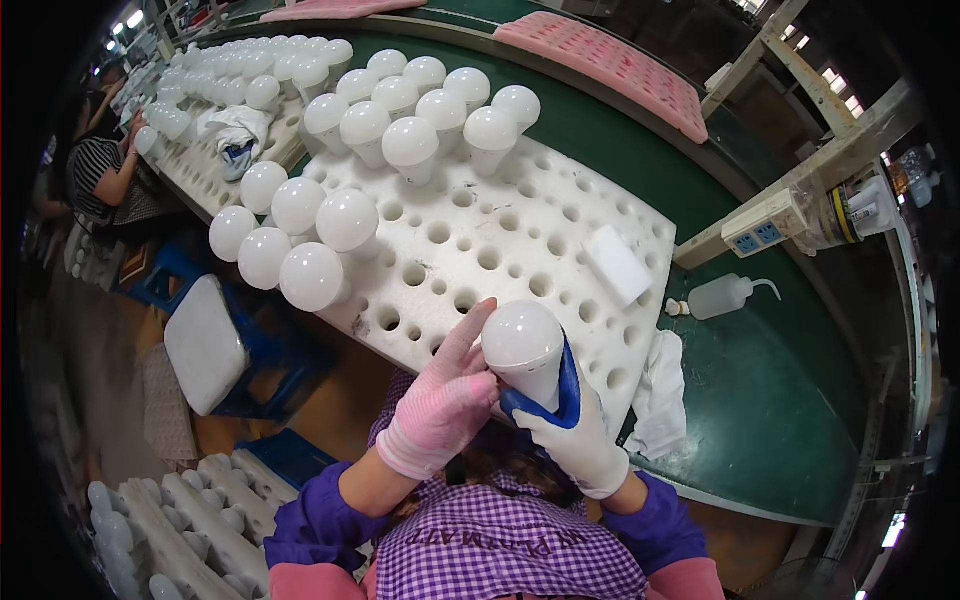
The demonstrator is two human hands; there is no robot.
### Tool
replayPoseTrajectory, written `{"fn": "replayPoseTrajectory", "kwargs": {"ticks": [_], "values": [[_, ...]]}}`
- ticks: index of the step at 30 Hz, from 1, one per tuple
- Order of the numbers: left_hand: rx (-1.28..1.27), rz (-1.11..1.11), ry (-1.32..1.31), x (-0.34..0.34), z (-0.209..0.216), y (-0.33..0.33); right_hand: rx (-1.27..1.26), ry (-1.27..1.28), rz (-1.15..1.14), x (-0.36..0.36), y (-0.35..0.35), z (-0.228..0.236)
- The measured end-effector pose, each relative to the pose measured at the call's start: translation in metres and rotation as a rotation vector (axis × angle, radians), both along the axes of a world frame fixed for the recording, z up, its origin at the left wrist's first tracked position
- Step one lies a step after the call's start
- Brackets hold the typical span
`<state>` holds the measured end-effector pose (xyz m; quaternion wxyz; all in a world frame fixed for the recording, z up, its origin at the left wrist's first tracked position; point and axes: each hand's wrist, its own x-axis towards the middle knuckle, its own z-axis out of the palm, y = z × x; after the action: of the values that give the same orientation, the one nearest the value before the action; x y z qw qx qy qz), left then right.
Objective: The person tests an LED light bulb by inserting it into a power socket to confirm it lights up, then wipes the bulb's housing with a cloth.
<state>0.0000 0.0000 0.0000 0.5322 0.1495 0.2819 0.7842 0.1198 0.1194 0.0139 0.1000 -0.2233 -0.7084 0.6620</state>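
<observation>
The right hand covers the lower end of the held bulb. Whether the left hand touches that bulb cannot be told; some of its fingers are hidden. Standing bulbs have their bases out of sight in the board. Far bulbs merge in a blur. The co-worker is dim and blurred. The upper edge cuts a pink tray; the lower edge cuts the apron and the rack

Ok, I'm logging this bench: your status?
Right hand holding bulb. Left hand open beside it, contact unclear. White block on foam tray, clear of both hands.
</observation>
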Motion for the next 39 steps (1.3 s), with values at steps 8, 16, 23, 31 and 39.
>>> {"fn": "replayPoseTrajectory", "kwargs": {"ticks": [8, 16, 23, 31, 39], "values": [[0.079, 0.033, -0.214, 0.01, 0.005, 0.003, -0.154, 0.033, -0.097, 0.0, -0.005, 0.008], [0.134, 0.04, -0.324, 0.009, -0.002, 0.004, -0.022, 0.037, -0.057, -0.004, -0.007, 0.0], [0.143, 0.087, -0.295, 0.012, -0.003, 0.005, 0.173, 0.0, -0.006, -0.005, -0.008, 0.004], [0.117, 0.201, -0.186, 0.012, 0.0, 0.008, 0.341, 0.086, -0.042, -0.015, -0.008, 0.001], [-0.161, 0.283, 0.177, 0.003, 0.005, -0.007, 0.271, 0.061, 0.066, -0.008, 0.0, 0.007]]}}
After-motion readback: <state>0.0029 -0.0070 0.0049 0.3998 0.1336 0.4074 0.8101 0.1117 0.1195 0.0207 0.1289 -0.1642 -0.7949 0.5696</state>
